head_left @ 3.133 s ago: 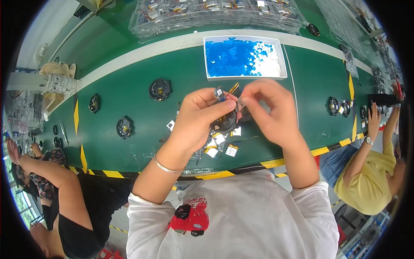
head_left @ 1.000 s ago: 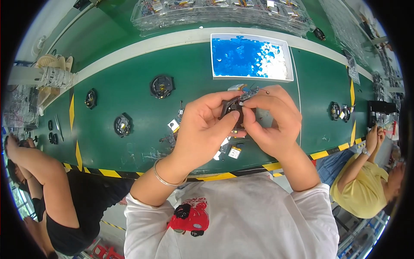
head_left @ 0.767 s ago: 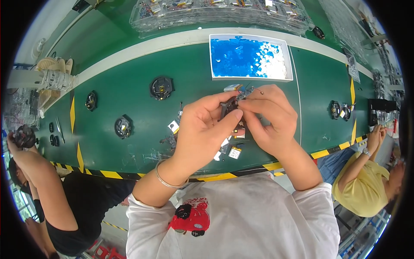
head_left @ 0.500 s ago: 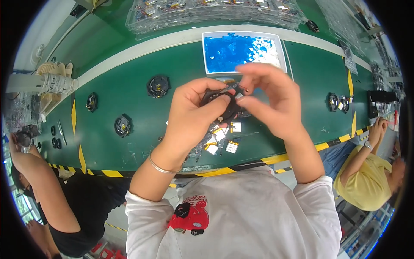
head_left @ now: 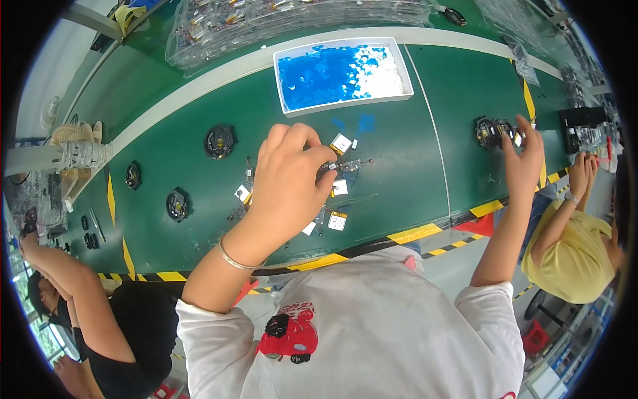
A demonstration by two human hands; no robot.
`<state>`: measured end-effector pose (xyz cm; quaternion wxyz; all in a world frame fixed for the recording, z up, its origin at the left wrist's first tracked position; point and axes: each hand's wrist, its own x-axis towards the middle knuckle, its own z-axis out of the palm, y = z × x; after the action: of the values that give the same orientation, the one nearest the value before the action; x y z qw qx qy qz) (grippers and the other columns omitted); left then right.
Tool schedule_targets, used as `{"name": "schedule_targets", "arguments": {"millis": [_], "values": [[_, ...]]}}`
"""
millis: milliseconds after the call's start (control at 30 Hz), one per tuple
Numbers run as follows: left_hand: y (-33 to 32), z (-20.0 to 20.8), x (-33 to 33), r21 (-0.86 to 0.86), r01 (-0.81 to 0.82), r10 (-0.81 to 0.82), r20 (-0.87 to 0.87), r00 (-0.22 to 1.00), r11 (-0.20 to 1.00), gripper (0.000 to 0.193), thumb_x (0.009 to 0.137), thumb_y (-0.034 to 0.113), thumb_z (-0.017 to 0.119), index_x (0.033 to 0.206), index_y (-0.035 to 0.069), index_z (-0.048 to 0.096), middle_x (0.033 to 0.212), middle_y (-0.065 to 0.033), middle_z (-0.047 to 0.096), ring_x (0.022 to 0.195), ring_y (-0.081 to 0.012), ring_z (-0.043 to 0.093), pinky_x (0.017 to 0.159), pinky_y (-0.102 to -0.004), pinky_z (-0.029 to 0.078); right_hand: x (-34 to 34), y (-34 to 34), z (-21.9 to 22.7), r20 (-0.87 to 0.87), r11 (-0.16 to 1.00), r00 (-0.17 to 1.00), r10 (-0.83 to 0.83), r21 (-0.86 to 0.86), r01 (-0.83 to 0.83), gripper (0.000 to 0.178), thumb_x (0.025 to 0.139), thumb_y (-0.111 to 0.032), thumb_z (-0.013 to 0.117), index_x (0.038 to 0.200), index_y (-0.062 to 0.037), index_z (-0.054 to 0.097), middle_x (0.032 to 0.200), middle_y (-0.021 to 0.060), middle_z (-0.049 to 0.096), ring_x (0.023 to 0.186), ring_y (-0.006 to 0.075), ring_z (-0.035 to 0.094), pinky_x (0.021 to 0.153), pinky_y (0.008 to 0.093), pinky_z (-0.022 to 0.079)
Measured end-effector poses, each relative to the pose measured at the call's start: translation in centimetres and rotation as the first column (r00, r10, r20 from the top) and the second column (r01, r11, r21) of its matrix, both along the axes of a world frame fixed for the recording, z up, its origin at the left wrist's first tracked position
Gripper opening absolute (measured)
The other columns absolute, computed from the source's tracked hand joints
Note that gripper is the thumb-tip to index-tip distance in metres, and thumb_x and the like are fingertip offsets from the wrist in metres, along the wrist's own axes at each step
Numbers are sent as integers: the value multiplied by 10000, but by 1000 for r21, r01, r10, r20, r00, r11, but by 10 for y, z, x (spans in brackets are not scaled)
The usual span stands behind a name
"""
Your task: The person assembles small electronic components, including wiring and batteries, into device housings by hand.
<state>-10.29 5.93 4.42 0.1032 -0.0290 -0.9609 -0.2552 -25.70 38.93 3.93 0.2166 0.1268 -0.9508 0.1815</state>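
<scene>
My left hand [head_left: 289, 183] is over the middle of the green bench, thumb and index finger pinched on a small dark electronic part [head_left: 329, 167]. Around it lie loose white square battery cells [head_left: 337, 221] and a small circuit board with wires [head_left: 352, 165]. Part of this pile is hidden under the hand. My right hand [head_left: 525, 159] reaches far right, its thumb and fingers around a black round casing with a white square piece [head_left: 518, 139], mostly covered by the fingers. Against it stands another black round casing [head_left: 486, 131].
Beyond my hands is a white tray [head_left: 345, 101] of blue and white bits. Black round casings [head_left: 220, 141] lie at left. Clear plastic trays [head_left: 199, 43] of parts stand at the back. Co-workers sit on both sides; black-yellow tape [head_left: 415, 235] marks the near edge.
The black casing has left my left hand. My right hand has swung far right to the other casings, while my left hand has come down to the loose parts. The view has shifted.
</scene>
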Motion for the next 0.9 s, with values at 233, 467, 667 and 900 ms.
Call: {"name": "schedule_targets", "arguments": {"millis": [233, 467, 667, 900], "values": [[-13, 21, -8, 916, -136, -32, 159, 987, 377, 84, 841, 38, 655, 825, 38, 573, 748, -28, 639, 643, -54, 580, 590, -174, 450, 19, -87, 9, 44, 810, 872, 487, -395, -433, 327, 783, -42, 658, 1108, -34, 620, 995, 75, 641, 904, 160, 598, 815, 291, 475], [-21, 20, -4, 984, -174, -5, 174, 985, -25, 64, 862, 66, 629, 854, 49, 568, 725, -56, 642, 609, -119, 635, 561, -237, 535, 60, -174, 43, 211, 378, 350, 912, -765, -522, 332, 720, 47, 683, 1041, -27, 635, 907, 59, 648, 775, 130, 620, 704, 260, 505], [-24, 15, 3, 959, -230, -21, 229, 973, -165, 143, 877, 65, 607, 1007, 30, 560, 781, -67, 646, 671, -143, 641, 614, -247, 537, 65, -183, 34, 207, 372, 356, 911, -786, -493, 178, 776, 40, 668, 949, 4, 657, 882, 77, 641, 774, 132, 621, 694, 262, 507], [-15, 8, 8, 589, -30, 97, -83, 992, 808, 95, 797, 45, 666, 888, 23, 651, 776, -85, 637, 675, -137, 604, 625, -261, 472, 64, -198, 10, 132, 340, 493, 860, -868, -361, 94, 816, -41, 648, 894, 6, 671, 806, 82, 648, 665, 142, 616, 606, 249, 492]]}}
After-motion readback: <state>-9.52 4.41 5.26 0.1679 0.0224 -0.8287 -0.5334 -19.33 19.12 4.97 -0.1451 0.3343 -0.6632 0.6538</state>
